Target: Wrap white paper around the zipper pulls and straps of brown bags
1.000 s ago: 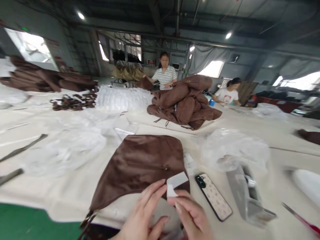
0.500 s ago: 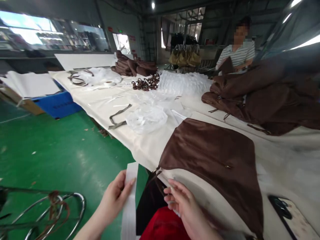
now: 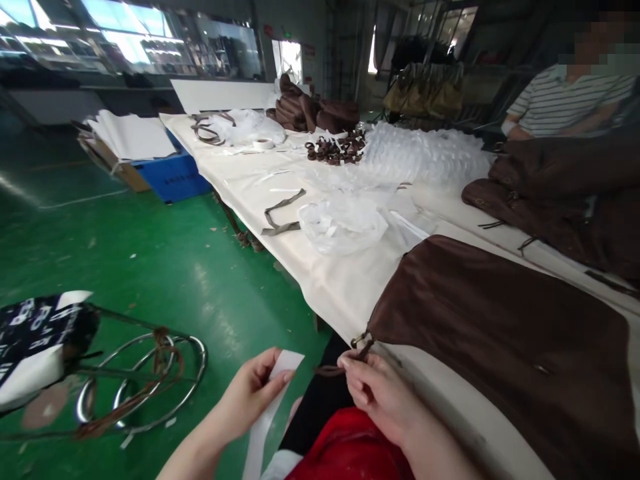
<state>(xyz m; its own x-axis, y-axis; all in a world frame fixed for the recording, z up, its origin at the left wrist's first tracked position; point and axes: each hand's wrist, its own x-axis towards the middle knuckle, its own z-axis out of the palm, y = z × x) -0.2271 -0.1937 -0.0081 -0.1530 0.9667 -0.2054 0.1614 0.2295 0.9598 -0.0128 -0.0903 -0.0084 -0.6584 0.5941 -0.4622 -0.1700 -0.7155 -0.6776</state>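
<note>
My left hand (image 3: 255, 393) pinches a long white strip (image 3: 265, 427) between thumb and fingers; the strip hangs down toward my lap. Just off the table edge, my right hand (image 3: 375, 387) has its fingers closed on a thin brown cord (image 3: 330, 370) near the corner of a brown bag (image 3: 480, 313). A small metal ring (image 3: 358, 341) shows at that corner. The bag lies flat on the cream-covered table (image 3: 340, 293), its right side reaching the edge of view. My right fingers partly hide the cord.
Clear plastic bags (image 3: 345, 223) and a dark ribbon (image 3: 280, 217) lie on the table. Brown bags (image 3: 560, 200) are heaped at right, near a person in a striped shirt (image 3: 565, 100). A metal-ringed stool (image 3: 145, 380) and a blue box (image 3: 175, 177) stand left on the green floor.
My view has swung left, so the table sits further right and the phone is out of sight. My right hand has closed on the brown cord. The white strip now leans over.
</note>
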